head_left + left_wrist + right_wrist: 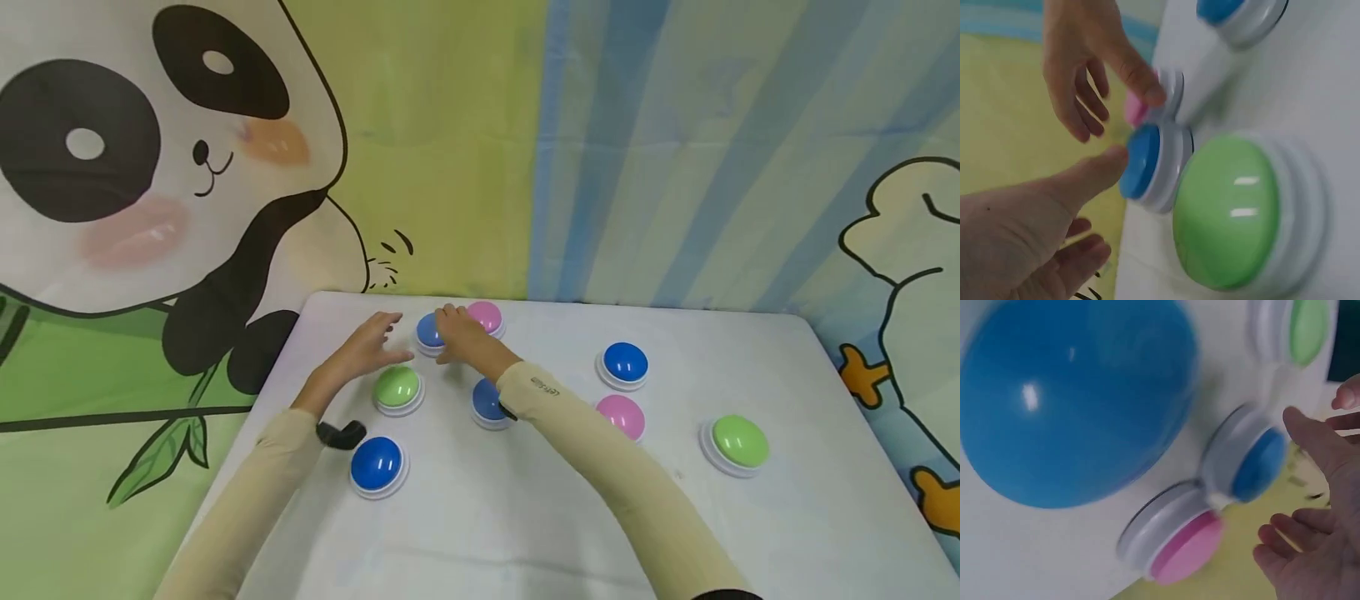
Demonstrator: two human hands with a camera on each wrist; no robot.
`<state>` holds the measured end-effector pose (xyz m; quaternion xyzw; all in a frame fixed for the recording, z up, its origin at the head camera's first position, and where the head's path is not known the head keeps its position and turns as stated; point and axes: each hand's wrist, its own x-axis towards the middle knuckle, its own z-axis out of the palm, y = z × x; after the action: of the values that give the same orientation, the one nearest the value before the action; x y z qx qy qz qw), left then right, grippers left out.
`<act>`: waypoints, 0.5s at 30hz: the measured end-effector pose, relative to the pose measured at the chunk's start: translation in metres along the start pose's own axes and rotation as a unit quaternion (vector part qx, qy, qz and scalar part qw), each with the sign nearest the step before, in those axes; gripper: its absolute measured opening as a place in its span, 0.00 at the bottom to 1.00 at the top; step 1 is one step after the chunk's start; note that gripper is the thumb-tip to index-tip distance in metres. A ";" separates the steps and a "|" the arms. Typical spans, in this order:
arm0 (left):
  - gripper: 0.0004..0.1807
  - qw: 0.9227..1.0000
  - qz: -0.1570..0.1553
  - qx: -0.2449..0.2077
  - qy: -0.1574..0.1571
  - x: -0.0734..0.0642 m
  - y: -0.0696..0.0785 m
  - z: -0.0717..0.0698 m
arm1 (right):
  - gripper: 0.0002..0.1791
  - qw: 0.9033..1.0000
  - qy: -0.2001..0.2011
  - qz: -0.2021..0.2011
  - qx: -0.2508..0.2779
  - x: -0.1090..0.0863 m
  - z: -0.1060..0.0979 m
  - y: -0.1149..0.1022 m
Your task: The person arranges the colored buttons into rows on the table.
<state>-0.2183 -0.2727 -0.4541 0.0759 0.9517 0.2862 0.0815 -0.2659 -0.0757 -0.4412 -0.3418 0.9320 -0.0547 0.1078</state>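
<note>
My left hand [367, 346] hovers above and behind a green domed push button [396, 387], its thumb and fingers spread apart. My right hand [467, 337] reaches over the far side of the table, partly covering a blue push button [429, 331]. Just right of that button stands a pink one [486, 317], and the two white bases sit side by side. In the right wrist view the right hand [1319, 506] has relaxed fingers with nothing between them. The left wrist view shows the left thumb overlapping the far blue button [1142, 161].
Under my right forearm a blue button [489, 402] is partly covered. Another blue button [377, 464] stands nearer on the left. On the right are blue [625, 362], pink [621, 416] and green [740, 442] buttons. A printed curtain [450, 150] hangs behind the white table [480, 517].
</note>
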 end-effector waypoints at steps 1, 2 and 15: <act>0.46 1.000 0.004 0.003 -0.010 0.015 -0.001 0.002 | 0.46 1.000 -0.005 0.013 -0.004 0.006 0.003 0.006; 0.47 1.000 0.005 0.007 -0.019 0.028 -0.001 0.005 | 0.47 1.000 -0.007 0.022 -0.007 0.012 0.006 0.011; 0.47 0.998 -0.020 0.018 -0.059 0.066 0.001 0.024 | 0.40 0.999 -0.016 0.028 0.029 0.035 0.025 0.027</act>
<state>-0.2774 -0.2470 -0.4804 0.0751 0.9516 0.2622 0.1419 -0.3031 -0.0787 -0.4762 -0.3136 0.9372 -0.0731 0.1341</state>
